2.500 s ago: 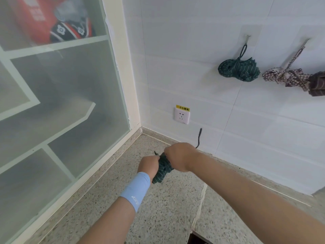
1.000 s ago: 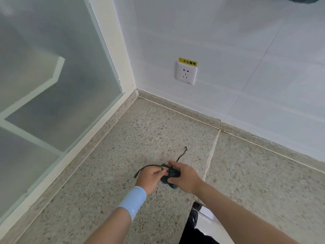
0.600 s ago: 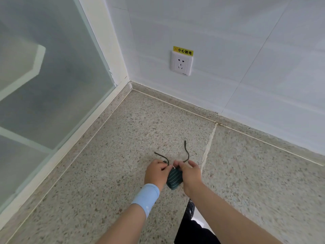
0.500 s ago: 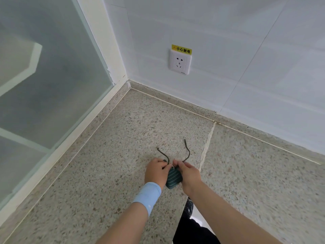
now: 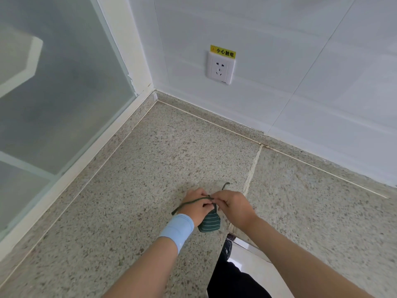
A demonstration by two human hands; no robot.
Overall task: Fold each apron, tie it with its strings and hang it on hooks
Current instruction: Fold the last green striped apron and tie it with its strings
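A small rolled bundle of dark green striped apron [image 5: 210, 222] lies on the speckled stone counter [image 5: 150, 168], between my two hands. My left hand [image 5: 196, 206], with a light blue wristband, holds the bundle's top, and a green string [image 5: 189, 203] runs across its back to the left. My right hand [image 5: 234, 208] pinches the strings at the bundle's top. A second string end [image 5: 225, 185] curls out behind my right hand. The knot itself is hidden by my fingers. No hooks are in view.
A white tiled wall carries a socket [image 5: 220, 68] with a yellow warning label above it. A frosted glass panel [image 5: 53, 93] in a white frame closes the left side. A seam [image 5: 252, 166] crosses the counter. The counter's front edge [image 5: 240, 241] lies just below my hands.
The string ends that stood up above the bundle have been drawn apart: one now lies across my left hand to the left, the other curls to the right. My hands stay on the bundle.
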